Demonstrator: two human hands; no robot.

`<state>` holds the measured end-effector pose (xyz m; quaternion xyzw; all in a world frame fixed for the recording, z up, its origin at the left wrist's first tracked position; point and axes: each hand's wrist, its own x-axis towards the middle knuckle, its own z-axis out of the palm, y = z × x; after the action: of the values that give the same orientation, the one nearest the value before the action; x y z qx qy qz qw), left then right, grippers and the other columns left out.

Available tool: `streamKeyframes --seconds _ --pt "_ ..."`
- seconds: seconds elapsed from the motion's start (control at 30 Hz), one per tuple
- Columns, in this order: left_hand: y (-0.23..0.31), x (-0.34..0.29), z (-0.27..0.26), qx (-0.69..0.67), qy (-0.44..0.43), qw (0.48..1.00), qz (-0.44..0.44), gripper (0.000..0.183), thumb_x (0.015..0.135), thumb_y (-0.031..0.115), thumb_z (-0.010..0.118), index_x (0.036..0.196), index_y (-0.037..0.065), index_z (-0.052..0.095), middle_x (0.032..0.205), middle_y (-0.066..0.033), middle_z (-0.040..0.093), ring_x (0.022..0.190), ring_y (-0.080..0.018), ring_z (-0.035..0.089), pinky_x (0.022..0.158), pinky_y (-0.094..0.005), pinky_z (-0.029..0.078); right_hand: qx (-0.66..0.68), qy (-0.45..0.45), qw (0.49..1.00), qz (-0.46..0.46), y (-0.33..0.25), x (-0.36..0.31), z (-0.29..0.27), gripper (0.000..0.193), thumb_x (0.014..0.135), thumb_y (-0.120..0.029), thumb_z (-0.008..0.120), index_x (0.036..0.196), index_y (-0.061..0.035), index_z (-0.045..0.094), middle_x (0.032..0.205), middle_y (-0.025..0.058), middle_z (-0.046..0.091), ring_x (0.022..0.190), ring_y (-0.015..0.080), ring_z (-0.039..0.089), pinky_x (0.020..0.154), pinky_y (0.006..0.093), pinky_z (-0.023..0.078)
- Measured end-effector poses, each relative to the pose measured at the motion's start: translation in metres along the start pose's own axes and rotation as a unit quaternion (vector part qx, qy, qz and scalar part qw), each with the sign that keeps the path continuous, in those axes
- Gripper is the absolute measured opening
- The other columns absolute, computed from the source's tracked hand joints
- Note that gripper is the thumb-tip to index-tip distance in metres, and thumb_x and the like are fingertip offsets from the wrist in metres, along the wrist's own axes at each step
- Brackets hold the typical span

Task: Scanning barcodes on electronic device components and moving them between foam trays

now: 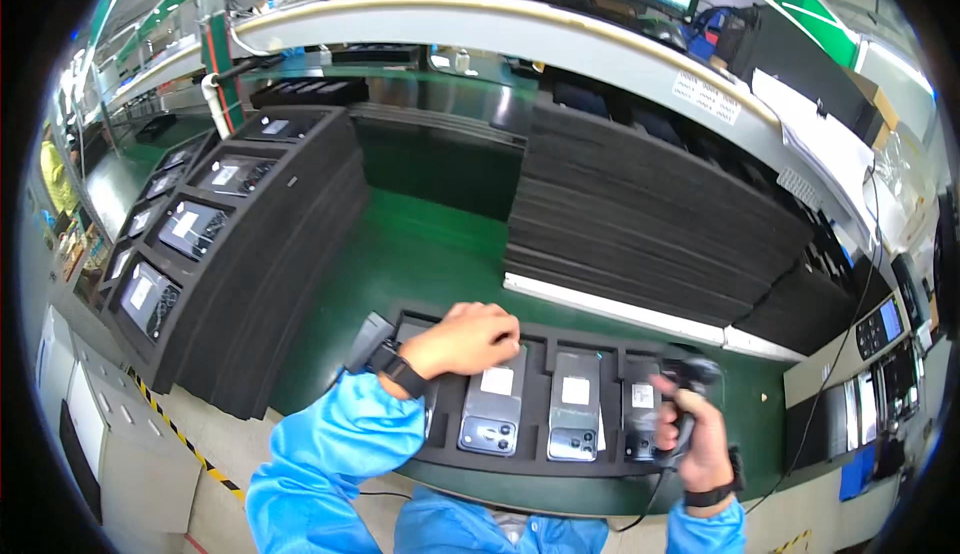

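A green-topped worktop [420, 244] is shown beneath a long white overhead shelf [520, 29], with the black foam tray [540, 459] of slotted smartphones set at its near edge, a stack of black foam trays loaded with phones [250, 244] at its left edge, and a tall pile of flat black foam sheets [640, 219] toward its far right. The left hand [465, 339] is laid with fingers curled loosely over the top of the dark-backed smartphone [492, 414] in the tray's left-centre slot. The right hand [700, 434] is closed around the grip of a black handheld scanner [685, 394] above the tray's right end, beside the grey smartphone [574, 406] in the next slot.
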<state>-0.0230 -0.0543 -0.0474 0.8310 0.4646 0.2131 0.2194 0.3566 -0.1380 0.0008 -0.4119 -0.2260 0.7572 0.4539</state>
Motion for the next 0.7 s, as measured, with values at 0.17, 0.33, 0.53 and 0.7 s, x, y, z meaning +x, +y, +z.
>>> streamKeyframes --seconds 0.17,0.33,0.53,0.7 --pt "-0.007 -0.012 0.009 -0.017 0.066 0.997 0.025 0.024 0.1 0.026 0.055 0.104 0.013 0.074 0.126 -0.01 0.065 0.121 -0.0295 0.057 0.108 -0.0444 0.034 -0.078 -0.114 0.978 0.156 0.069 0.011 0.092 0.043 0.096 -0.018 0.066 0.134 -0.0039 0.052 0.082 0.0073 0.063 0.06 0.0141 0.058 0.051 0.0298 0.047" --pt "-0.002 -0.013 0.011 0.007 0.09 0.995 0.037 0.027 0.098 0.03 0.057 0.106 0.013 0.075 0.128 -0.0108 0.063 0.12 -0.03 0.056 0.107 -0.0473 0.034 -0.117 -0.114 0.969 0.186 0.1 0.019 0.124 0.023 0.096 -0.02 0.07 0.109 -0.0085 0.055 0.082 0.0045 0.062 0.062 0.0138 0.061 0.052 0.0298 0.05" --pt "0.006 -0.014 0.02 0.085 0.078 0.99 0.08 0.028 0.096 0.034 0.062 0.116 0.019 0.075 0.14 -0.0126 0.057 0.129 -0.0308 0.051 0.11 -0.0503 0.03 -0.135 -0.18 0.966 0.126 0.074 0.002 0.092 0.041 0.101 -0.018 0.063 0.133 -0.0037 0.043 0.098 0.0134 0.066 0.063 0.014 0.059 0.056 0.028 0.049" --pt "0.01 -0.012 0.021 0.112 0.078 0.989 0.063 0.027 0.094 0.039 0.065 0.109 0.018 0.07 0.135 -0.0112 0.057 0.128 -0.03 0.051 0.109 -0.0498 0.03 -0.243 0.062 0.967 -0.032 0.026 -0.022 0.015 0.028 0.095 -0.007 0.064 0.12 -0.002 0.053 0.095 0.0138 0.067 0.068 0.0185 0.067 0.062 0.0313 0.057"
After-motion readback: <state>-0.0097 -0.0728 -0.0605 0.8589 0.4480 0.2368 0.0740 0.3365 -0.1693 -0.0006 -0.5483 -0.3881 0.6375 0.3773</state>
